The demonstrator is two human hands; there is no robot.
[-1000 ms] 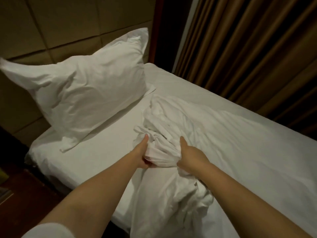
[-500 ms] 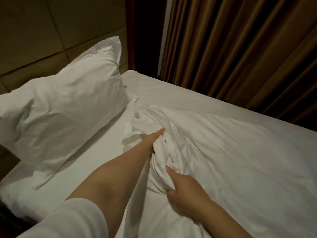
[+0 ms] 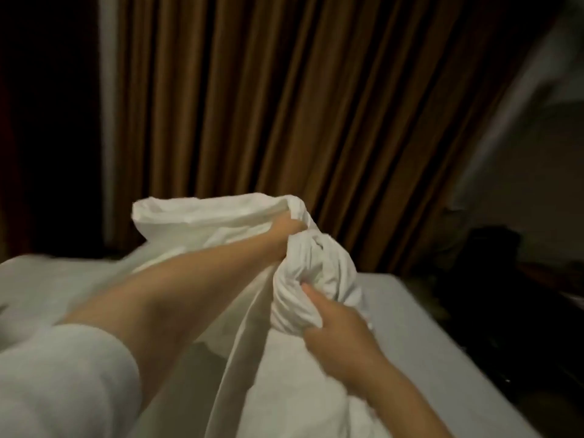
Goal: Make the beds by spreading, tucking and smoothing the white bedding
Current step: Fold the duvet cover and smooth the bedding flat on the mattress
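A bunched white duvet cover (image 3: 303, 273) is lifted above the bed (image 3: 410, 358), its open edge spreading to the left at the top. My left hand (image 3: 286, 230) grips the upper part of the bunch, fingers buried in the cloth. My right hand (image 3: 338, 330) holds the lower part of the bunch from below, thumb pressed on the folds. The rest of the cover hangs down between my forearms onto the white sheet.
Brown pleated curtains (image 3: 268, 105) hang directly behind the bed. A dark piece of furniture (image 3: 505, 295) stands past the bed's right edge. The frame is blurred by head motion.
Both hands have raised the bunched cover off the mattress. The view swung right and up, so the pillow and headboard have left the frame.
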